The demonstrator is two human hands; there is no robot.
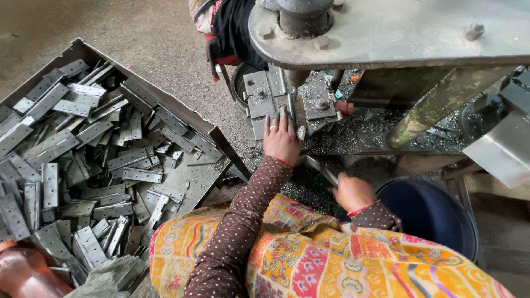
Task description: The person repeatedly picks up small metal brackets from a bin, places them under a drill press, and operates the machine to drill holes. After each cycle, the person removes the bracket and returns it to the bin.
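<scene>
Machine: a heavy grey metal press [397, 33] fills the upper right, its thick plate bolted on top, a round shaft coming down to the work bed.
Tray: a large sheet-metal tray [182, 113] lies at the left on the ground, tilted, heaped with flat grey hinge plates [83, 160].
Bucket: a dark blue bucket [430, 212] stands at the lower right, just beside the right wrist.
Work bed: a grey fixture [265, 99] under the shaft, with metal shavings strewn around it.
Left hand: the left hand [280, 140] lies palm down on the fixture, fingers stretched forward and close together, pressing a hinge piece [282, 113] flat beneath the shaft; a ring shows on one finger.
Right hand: the right hand [352, 192] is lower, near the bucket, curled around a thin metal strip [322, 170] that juts up and left; the motion blur hides how the fingers close.
Bottle: a brown bottle [25, 273] sits at the bottom left corner.
</scene>
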